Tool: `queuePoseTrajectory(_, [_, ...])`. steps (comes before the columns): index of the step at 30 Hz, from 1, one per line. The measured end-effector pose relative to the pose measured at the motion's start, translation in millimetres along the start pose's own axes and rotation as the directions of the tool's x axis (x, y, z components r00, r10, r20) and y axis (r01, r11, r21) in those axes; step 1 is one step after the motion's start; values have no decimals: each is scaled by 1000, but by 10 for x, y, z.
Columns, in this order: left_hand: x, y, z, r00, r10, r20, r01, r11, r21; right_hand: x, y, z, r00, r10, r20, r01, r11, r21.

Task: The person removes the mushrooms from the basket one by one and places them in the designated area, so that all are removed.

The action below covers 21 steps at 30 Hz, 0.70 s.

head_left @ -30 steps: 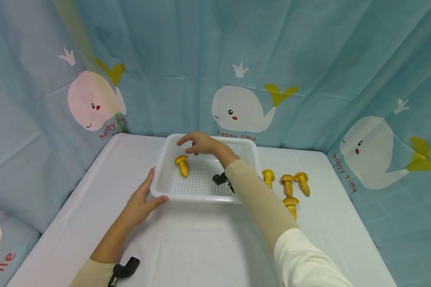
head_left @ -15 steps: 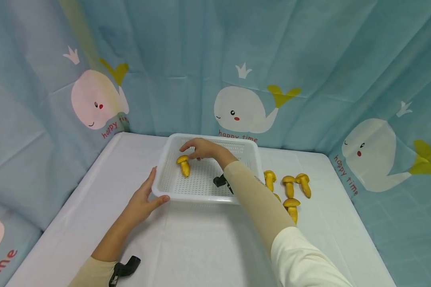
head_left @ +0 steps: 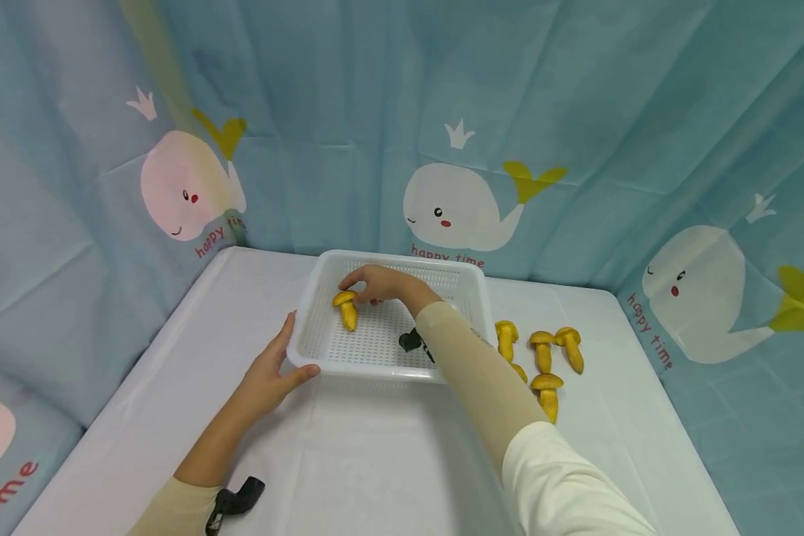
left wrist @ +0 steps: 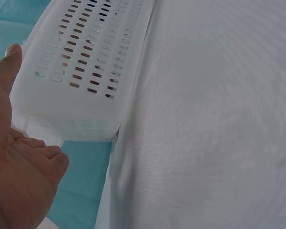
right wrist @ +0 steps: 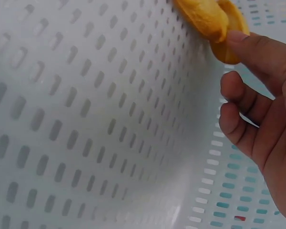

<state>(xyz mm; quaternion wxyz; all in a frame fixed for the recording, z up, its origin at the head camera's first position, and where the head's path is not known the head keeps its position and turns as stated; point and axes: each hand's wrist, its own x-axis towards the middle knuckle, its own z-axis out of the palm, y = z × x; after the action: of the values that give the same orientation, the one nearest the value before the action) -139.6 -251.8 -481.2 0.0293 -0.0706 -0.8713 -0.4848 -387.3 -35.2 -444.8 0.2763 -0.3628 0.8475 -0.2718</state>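
Observation:
A yellow mushroom [head_left: 349,316] lies in the left part of a white perforated basket [head_left: 375,371], cap toward the far side. My right hand [head_left: 383,283] reaches over the basket and pinches the cap; the right wrist view has the thumb on the mushroom [right wrist: 205,18] where cap meets stem, the index finger mostly hidden behind. The other fingers of that right hand [right wrist: 271,105] are curled and hold nothing. At the basket's near left corner, my left hand [head_left: 264,380] grips it, thumb at the front rim and fingers along the left side.
Several more yellow mushrooms [head_left: 543,353] lie on the white-covered table [head_left: 348,454] right of the basket, one partly hidden by my right sleeve [head_left: 482,372]. A blue curtain [head_left: 321,164] with whale prints stands behind and at both sides.
My right hand has come down from above the mushroom onto its cap. The left hand stays at the basket's corner. The whole head view has shifted slightly.

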Motion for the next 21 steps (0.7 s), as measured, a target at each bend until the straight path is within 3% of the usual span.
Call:
queuePoseTrajectory(8, [-6, -27, 7, 1000, -10, 6, 10, 1000, 2, 48, -3, 57, 999, 18, 32, -18, 1000, 13])
queuePoseTrajectory(21, [3, -2, 5, 1000, 5, 3, -5, 1000, 10, 42, 11, 56, 1000, 2, 6, -2, 1000, 28])
